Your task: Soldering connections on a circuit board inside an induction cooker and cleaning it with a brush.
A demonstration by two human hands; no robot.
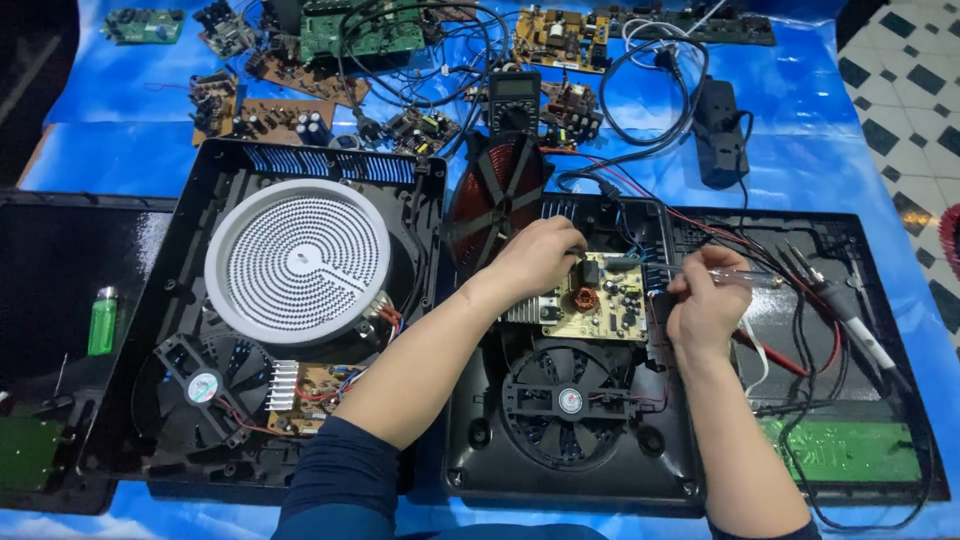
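Fingers of the left hand (537,255) curled onto the circuit board (597,303); the right hand (706,305) pinched a clear-handled screwdriver (740,279) inside the black cooker housing (480,450).

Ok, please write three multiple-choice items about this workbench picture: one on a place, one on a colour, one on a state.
1. Where does the green lighter lie?
A. on the black panel at the far left
B. on the checkered floor
C. inside the right cooker

2. What colour is the round heating plate in the left cooker?
A. red
B. white
C. yellow

3. How does the copper coil stand?
A. flat in its seat
B. tipped up on its edge
C. wrapped in paper

Answers:
1. A, since the lighter rests on the dark glass panel left of the left cooker.
2. B, since the ringed disc is white against the black shell.
3. B, since the coil leans up behind the left hand, while the right hand holds a thin tool over the circuit board.
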